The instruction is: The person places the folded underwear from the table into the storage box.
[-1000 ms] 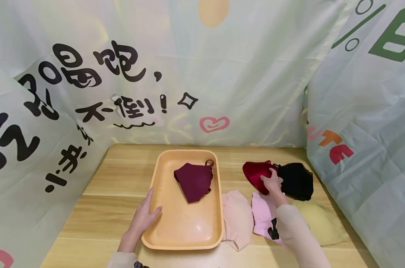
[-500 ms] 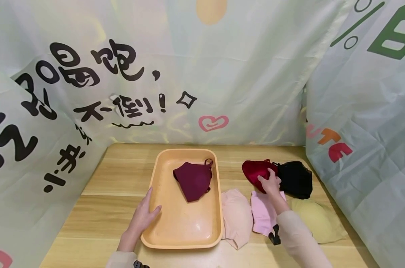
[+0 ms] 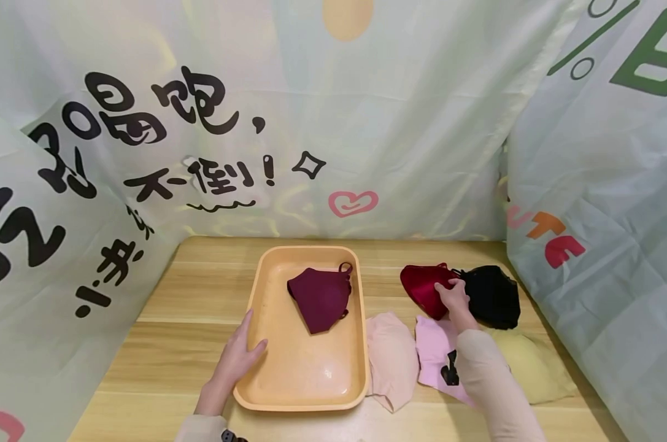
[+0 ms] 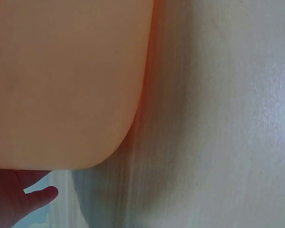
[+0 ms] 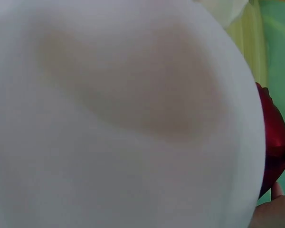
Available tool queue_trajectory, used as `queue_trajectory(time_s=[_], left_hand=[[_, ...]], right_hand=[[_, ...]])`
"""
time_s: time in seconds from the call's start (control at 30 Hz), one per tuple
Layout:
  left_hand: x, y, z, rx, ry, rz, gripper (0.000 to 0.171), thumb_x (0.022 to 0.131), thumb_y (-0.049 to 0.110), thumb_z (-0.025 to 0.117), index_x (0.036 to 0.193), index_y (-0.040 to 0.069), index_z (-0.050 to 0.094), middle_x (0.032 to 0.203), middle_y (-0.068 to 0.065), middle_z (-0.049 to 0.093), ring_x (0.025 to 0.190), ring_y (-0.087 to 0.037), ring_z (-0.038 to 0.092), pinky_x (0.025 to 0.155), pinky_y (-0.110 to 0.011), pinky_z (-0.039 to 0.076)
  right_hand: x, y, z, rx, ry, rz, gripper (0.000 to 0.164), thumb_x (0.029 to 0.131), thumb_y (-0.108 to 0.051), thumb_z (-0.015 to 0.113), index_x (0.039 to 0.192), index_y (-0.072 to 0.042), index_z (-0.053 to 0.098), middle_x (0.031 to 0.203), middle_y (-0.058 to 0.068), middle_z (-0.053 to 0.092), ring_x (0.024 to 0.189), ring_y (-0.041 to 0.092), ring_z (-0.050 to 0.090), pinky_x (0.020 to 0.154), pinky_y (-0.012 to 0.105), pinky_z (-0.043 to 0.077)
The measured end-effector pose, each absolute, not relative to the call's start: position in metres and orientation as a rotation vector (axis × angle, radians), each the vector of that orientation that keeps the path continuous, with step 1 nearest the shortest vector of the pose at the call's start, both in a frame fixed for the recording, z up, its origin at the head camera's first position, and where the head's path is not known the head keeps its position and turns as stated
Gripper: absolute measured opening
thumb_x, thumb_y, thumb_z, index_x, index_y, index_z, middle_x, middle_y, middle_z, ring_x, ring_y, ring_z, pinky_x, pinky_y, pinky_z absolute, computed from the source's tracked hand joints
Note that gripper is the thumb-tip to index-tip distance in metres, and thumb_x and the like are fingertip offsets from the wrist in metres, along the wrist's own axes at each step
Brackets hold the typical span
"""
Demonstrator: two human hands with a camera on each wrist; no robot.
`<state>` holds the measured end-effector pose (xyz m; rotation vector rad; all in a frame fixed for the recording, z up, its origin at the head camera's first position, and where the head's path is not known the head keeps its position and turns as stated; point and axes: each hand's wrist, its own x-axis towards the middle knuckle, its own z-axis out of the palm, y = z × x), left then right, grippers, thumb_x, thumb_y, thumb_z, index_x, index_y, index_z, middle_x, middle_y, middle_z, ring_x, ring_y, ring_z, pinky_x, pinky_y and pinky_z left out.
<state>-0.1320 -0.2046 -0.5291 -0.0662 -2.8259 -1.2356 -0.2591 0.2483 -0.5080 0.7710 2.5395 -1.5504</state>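
My left hand (image 3: 239, 351) rests at the left rim of the orange tray (image 3: 300, 405), thumb over the inner side and fingers along the outside. Only its thumb and part of the hand show below the tray in the left wrist view. A burgundy folded bra (image 3: 321, 298) lies inside the tray, straps to the right. Beyond the tray's right side, my right hand (image 3: 457, 302) pinches the right part of a shiny dark red bra (image 3: 423, 287). In the right wrist view two fingertips meet the red cloth (image 5: 274, 137); a large pale surface hides the rest.
A black bra (image 3: 493, 296) lies just right of the red one. Nearer are a peach bra (image 3: 391, 356) beside the tray, a pink one (image 3: 434, 350) with a black bow, and a yellow one (image 3: 532, 365) partly behind my sleeve. Printed curtains (image 3: 421, 123) bound the wooden table (image 3: 162, 344).
My right hand has shifted slightly to the right over the red bra, its fingers closer together. The left hand and the tray stay where they were.
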Motion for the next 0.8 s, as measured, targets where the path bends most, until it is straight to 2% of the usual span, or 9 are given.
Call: queue_trajectory(time_s=[0.17, 0.47, 0.8], left_hand=[[-0.1317, -0.2046, -0.5293, -0.051, -2.837, -1.245, 0.078, 0.084, 0.015, 0.062, 0.144, 0.0, 0.016, 0.142, -0.029, 0.028, 0.126, -0.047, 0.031, 0.103, -0.057, 0.027], [-0.1318, -0.2043, -0.5289, -0.056, -2.835, -1.247, 0.078, 0.083, 0.014, 0.063, 0.144, 0.0, 0.016, 0.142, -0.029, 0.028, 0.126, -0.047, 0.031, 0.102, -0.057, 0.028], [-0.1325, -0.2035, -0.5282, -0.05, -2.849, -1.241, 0.078, 0.084, 0.014, 0.063, 0.145, 0.001, 0.015, 0.142, -0.029, 0.028, 0.126, -0.047, 0.031, 0.103, -0.057, 0.028]], right_hand=[[-0.2613, 0.2482, -0.509, 0.8, 2.5, -1.614, 0.054, 0.088, -0.016, 0.051, 0.13, 0.003, 0.022, 0.135, 0.034, 0.022, 0.128, 0.047, 0.017, 0.101, 0.056, 0.031], [-0.2636, 0.2535, -0.511, 0.729, 2.43, -1.754, 0.075, 0.085, -0.005, 0.053, 0.144, -0.002, 0.006, 0.143, 0.031, 0.016, 0.13, 0.044, 0.022, 0.103, 0.054, 0.03], [-0.2632, 0.2568, -0.5096, 0.725, 2.3, -1.859, 0.076, 0.086, -0.007, 0.054, 0.145, 0.0, 0.006, 0.147, 0.029, 0.009, 0.131, 0.044, 0.022, 0.104, 0.054, 0.028]])
